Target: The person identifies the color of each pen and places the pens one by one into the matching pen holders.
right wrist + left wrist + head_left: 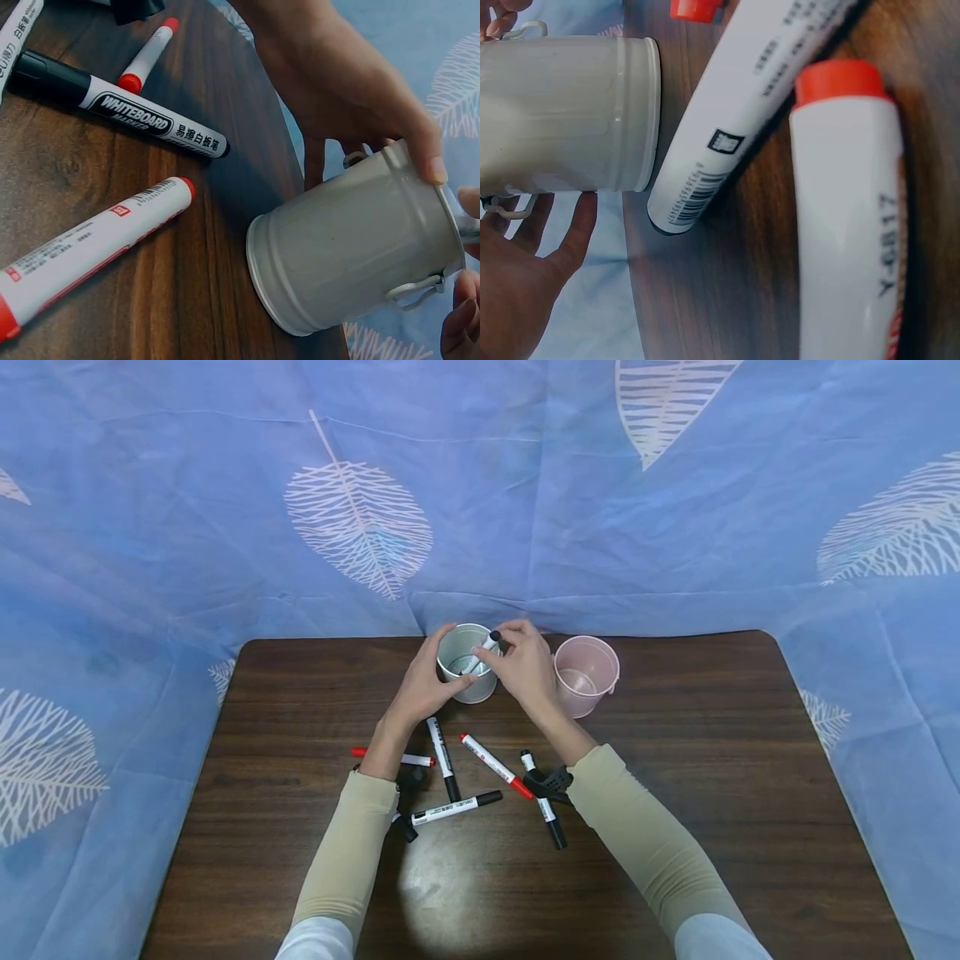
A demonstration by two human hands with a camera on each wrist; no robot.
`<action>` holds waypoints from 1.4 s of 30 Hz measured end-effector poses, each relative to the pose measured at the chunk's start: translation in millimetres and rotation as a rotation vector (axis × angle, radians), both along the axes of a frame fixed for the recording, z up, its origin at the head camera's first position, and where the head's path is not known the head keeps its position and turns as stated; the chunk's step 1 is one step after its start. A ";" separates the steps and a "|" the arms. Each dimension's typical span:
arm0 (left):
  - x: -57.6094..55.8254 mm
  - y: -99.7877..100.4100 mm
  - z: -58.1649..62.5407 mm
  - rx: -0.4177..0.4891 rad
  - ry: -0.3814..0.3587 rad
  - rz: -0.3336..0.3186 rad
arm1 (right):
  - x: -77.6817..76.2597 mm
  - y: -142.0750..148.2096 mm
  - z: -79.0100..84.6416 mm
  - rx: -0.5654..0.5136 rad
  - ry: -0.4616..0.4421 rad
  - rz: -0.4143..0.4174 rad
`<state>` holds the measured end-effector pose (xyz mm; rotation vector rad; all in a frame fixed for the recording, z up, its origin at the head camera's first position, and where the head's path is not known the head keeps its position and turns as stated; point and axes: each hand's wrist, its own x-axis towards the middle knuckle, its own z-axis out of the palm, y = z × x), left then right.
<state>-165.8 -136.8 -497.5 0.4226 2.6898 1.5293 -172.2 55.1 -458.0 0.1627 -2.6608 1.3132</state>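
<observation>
A small pale grey-green bucket (476, 695) stands near the table's far edge. My left hand (422, 690) holds it from the left side, thumb over the near rim and fingers along the wall. Over the bucket's mouth, my right hand (529, 670) pinches a whiteboard marker (482, 652) between thumb and fingers. The marker slants, black end up, with its lower part inside the bucket. In the right wrist view the bucket (352, 244) shows its handle lug, and the left thumb lies across the rim.
A pink bucket (576, 700) stands just right of my right hand. Several whiteboard markers lie in front of the buckets, among them a red-capped marker (491, 762), a black-capped marker (457, 807) and another (442, 756). A blue leaf-patterned cloth (480, 527) hangs behind the table.
</observation>
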 end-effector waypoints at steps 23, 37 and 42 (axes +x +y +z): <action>-0.2 1.6 0.5 0.018 0.001 -0.005 | 17.4 11.5 6.3 0.067 0.073 0.119; -0.5 -0.2 -0.8 0.008 -0.010 -0.003 | 31.5 18.5 1.8 0.062 0.117 0.148; -0.8 0.3 -0.9 0.007 -0.012 -0.006 | 35.5 20.2 2.7 0.047 0.115 0.171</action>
